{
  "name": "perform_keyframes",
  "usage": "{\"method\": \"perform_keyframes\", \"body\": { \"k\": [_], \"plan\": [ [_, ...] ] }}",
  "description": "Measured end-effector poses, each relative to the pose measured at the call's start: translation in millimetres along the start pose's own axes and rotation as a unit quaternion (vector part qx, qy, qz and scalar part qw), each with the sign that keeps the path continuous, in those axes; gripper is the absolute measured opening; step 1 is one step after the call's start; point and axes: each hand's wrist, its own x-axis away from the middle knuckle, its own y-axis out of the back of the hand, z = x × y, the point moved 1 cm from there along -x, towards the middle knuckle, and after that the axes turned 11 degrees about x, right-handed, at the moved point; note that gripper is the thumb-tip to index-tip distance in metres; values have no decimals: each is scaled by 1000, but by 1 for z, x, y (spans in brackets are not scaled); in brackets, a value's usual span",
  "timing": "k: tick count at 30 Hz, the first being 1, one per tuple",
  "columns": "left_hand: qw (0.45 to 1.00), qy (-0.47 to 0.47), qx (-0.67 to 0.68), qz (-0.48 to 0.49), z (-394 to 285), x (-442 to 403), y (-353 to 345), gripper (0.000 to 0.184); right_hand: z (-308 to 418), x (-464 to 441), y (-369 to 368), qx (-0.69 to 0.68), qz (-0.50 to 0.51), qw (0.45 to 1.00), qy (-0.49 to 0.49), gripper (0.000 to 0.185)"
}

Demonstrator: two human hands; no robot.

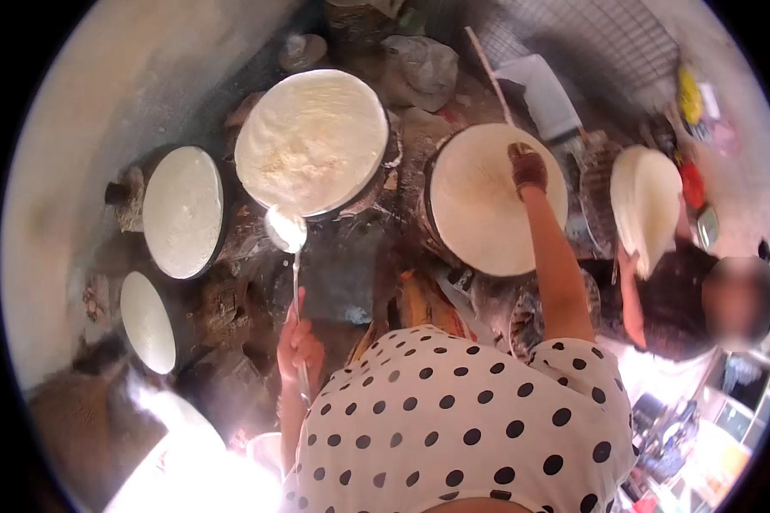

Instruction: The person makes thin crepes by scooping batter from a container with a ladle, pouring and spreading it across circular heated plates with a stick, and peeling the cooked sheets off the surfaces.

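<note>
Held in closed fingers of left hand: ladle, by near edge of far-left pan; best kept level. At right pan, with right hand, finger opening and hold unclear: use light, even pressure.

The shirt is white with black polka dots. The round sheet at the top is cream with yellowish patches; the one under the right hand is a plainer cream. That hand's covering looks dark reddish-brown, though blur makes the shade uncertain. The ladle shines silvery white. The bag on the wall is yellow.
</note>
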Motion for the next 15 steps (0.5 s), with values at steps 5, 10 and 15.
{"method": "perform_keyframes", "body": {
  "k": [5, 10, 15],
  "plan": [
    [957, -155, -243, 21, 1, 9, -13, 45, 74, -98, 42, -553, 246, 773, -189, 39],
    [922, -193, -311, -126, 1, -11, -26, 43, 203, -191, 49, -435, 208, 873, -80, 66],
    [965, -158, -178, -109, -15, -7, -3, 42, 272, -264, 25, -409, 148, 899, -44, 52]
  ]
}}
